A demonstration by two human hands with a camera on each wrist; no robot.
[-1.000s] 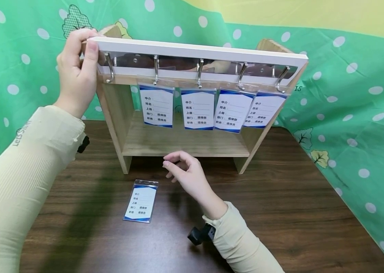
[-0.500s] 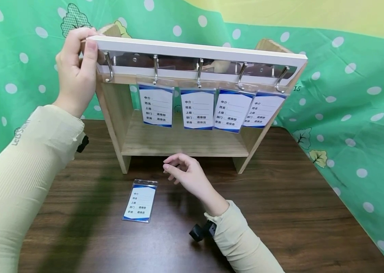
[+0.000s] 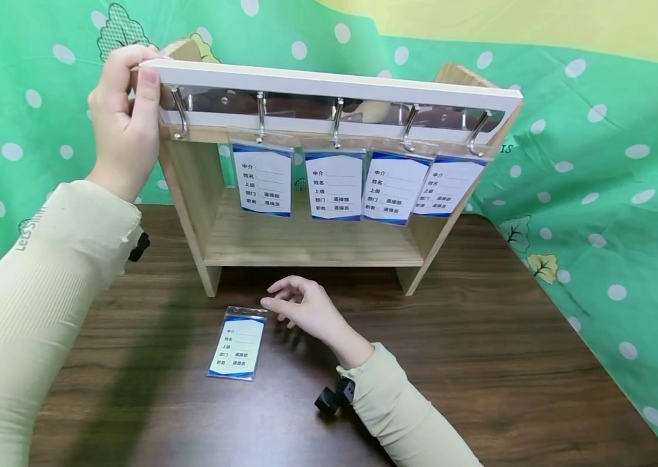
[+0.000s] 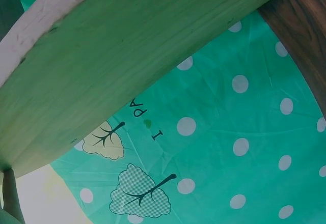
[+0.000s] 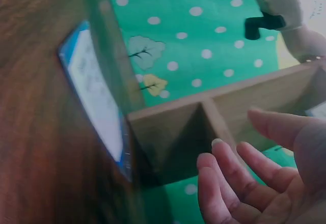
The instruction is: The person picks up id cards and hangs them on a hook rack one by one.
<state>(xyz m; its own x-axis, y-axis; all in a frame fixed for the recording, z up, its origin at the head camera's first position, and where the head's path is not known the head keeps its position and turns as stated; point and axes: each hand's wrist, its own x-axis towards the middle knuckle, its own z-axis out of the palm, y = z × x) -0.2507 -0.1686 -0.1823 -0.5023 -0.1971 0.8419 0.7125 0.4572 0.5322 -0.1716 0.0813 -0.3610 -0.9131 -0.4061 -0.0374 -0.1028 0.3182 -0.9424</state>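
Observation:
My left hand (image 3: 121,123) grips the upper left corner of a wooden hook rack (image 3: 311,250), thumb in front and fingers over the back. A badge holder (image 3: 237,347) with a blue-and-white card lies flat on the table. Just right of its clear top end hovers my right hand (image 3: 308,312), fingers loosely bent and holding nothing. The right wrist view shows the same badge holder (image 5: 97,91) apart from the fingertips (image 5: 218,142). Several badge holders hang along the rack, such as one (image 3: 263,181) on the second hook. The leftmost hook (image 3: 180,113) bears none.
The rack stands at the back of a dark wooden table (image 3: 481,370). A green dotted cloth (image 3: 592,194) hangs behind and beside it. In the left wrist view, the rack's side panel (image 4: 122,56) fills the upper part.
My right hand has moved left and down towards the badge holder on the table, its fingers spreading a little. My left hand keeps its grip on the rack.

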